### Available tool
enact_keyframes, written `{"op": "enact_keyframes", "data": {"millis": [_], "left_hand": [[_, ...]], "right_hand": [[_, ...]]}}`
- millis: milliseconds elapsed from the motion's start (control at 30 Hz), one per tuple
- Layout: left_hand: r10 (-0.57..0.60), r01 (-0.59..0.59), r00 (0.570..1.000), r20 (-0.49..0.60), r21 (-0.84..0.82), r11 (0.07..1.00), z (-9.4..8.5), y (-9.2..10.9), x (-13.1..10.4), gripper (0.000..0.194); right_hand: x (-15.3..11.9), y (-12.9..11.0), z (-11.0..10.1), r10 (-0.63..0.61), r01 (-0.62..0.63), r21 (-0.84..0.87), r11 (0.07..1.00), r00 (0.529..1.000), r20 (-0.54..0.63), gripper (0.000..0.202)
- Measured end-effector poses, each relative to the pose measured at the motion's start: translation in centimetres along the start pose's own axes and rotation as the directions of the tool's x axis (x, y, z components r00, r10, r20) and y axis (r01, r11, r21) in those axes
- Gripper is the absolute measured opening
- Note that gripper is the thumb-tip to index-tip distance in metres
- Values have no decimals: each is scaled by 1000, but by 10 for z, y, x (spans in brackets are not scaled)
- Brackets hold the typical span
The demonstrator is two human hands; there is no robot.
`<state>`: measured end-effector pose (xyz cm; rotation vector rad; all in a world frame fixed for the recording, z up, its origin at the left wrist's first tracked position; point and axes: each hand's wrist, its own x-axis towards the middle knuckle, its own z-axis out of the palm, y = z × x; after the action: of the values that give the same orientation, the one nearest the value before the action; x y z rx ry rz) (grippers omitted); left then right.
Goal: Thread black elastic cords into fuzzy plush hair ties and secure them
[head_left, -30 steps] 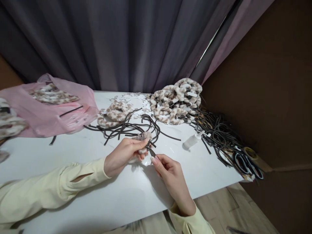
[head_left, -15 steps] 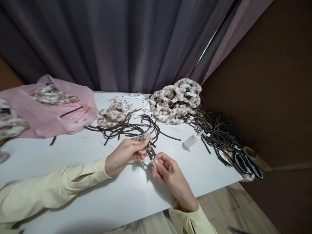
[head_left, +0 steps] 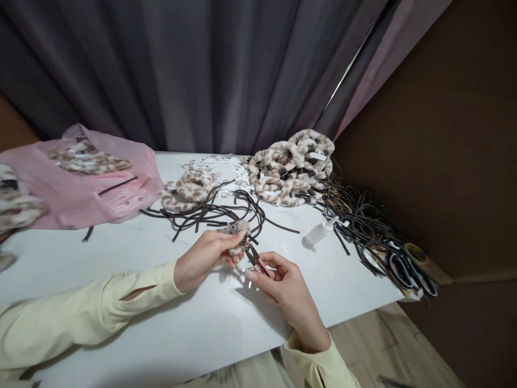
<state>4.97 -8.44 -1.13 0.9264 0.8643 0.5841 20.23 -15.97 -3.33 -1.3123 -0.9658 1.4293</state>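
Observation:
Near the middle of the white table, my left hand is closed on a small fluffy brown-and-white piece, whose lower part is partly hidden by my fingers. My right hand grips a small pair of dark-bladed snips, its blades apart and pointing up-left at the fluffy piece beside my left fingertips. Several dark cords lie just behind my hands. A small clear bottle with a white nozzle lies to their right.
Fluffy rings are heaped at the back, with a smaller pile left of them. A pink bag lies at the left. Tangled dark cords and a tape roll crowd the right edge. Metal rings are scattered at the back.
My right thumb has lifted and shifted slightly left, and the snips have turned in my fingers, with their blades spread wider. My left hand and the fluffy piece have stayed nearly still.

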Motion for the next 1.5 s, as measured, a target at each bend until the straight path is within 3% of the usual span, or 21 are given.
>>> {"op": "enact_keyframes", "data": {"millis": [233,567,767,1133,1267,1400,1500], "left_hand": [[17,-18,999,45,15,1000,1,0,-2,35],[-3,2,998,62,11,1000,3,-1,-2,35],[-12,10,997,79,26,1000,4,-3,-3,36],[-22,21,997,73,20,1000,5,-2,-2,35],[-15,13,997,78,18,1000,1,-7,3,36],[-2,1,1000,14,55,998,-2,-15,9,36],[2,1,1000,-28,102,995,-2,-19,13,39]], "right_hand": [[-3,-5,-1,-22,27,-135,990,999,40,33],[-4,-6,-1,-53,56,-156,986,998,21,32],[-4,-5,-3,-76,87,-189,978,995,66,33],[-5,-3,-4,-55,63,-115,991,996,68,35],[-4,-5,-6,-70,76,-176,981,997,42,40],[1,-3,-22,-217,146,-475,868,971,-96,38],[6,6,-41,-388,159,-767,622,913,-126,31]]}}
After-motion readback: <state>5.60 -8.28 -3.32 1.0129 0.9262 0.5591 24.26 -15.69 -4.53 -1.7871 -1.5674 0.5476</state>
